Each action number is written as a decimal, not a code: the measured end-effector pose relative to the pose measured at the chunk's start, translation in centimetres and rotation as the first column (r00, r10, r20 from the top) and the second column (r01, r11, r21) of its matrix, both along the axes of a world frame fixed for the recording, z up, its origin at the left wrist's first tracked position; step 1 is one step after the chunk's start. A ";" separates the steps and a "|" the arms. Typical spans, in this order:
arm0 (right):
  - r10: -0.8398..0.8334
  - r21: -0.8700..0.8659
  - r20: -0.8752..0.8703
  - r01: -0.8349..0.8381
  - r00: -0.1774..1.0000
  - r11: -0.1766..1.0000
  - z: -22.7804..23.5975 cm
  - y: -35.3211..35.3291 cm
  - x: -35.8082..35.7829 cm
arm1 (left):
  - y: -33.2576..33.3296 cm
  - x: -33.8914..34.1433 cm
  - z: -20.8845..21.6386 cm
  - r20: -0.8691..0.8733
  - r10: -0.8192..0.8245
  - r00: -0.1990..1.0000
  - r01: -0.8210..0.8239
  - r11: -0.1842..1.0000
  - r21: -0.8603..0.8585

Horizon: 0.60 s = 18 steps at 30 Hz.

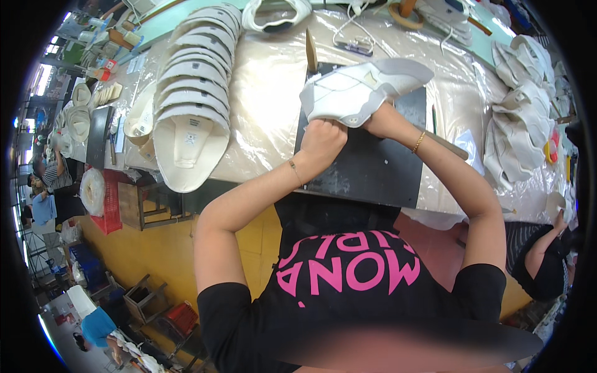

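Observation:
A white and grey shoe upper [357, 90] is held up over a black board [373, 171] on the workbench, its toe pointing right. My left hand [323, 146] is curled into a fist at the upper's lower left edge and grips it there. With the fingers partly hidden behind the upper, my right hand [387, 121] holds its lower edge closer to the middle. Behind the upper, a tan pointed wooden piece [311, 51] sticks up beside the board. Near my right wrist, a wooden handle [453, 147] lies slanting across the board's right edge.
A long row of nested shoe uppers [193, 90] stands on the left; more uppers [519, 118] are piled on the right. Clear plastic sheeting [264, 105] covers the bench. At the back lie another upper [277, 15] and a tape roll [407, 17]. Other people [541, 255] are nearby.

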State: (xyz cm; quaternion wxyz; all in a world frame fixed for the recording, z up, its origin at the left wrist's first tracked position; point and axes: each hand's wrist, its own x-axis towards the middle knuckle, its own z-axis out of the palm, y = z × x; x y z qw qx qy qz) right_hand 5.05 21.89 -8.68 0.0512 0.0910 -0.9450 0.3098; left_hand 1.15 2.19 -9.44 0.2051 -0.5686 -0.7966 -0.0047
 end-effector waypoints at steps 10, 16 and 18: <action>-0.475 -0.242 -0.218 0.424 0.853 0.873 -1.5 -4.0 2.9 | -1.9 2.3 -0.2 0.221 0.160 0.962 -0.160 0.987 -0.018; -0.290 -0.147 -0.628 0.257 0.722 0.955 -1.4 -5.2 5.4 | -2.2 6.9 -0.3 -0.160 0.469 0.869 -0.461 0.883 0.085; -0.259 -0.124 -0.574 0.231 0.777 0.965 -1.4 -5.5 5.9 | -2.3 7.6 -0.9 0.018 0.465 0.885 -0.462 0.875 0.141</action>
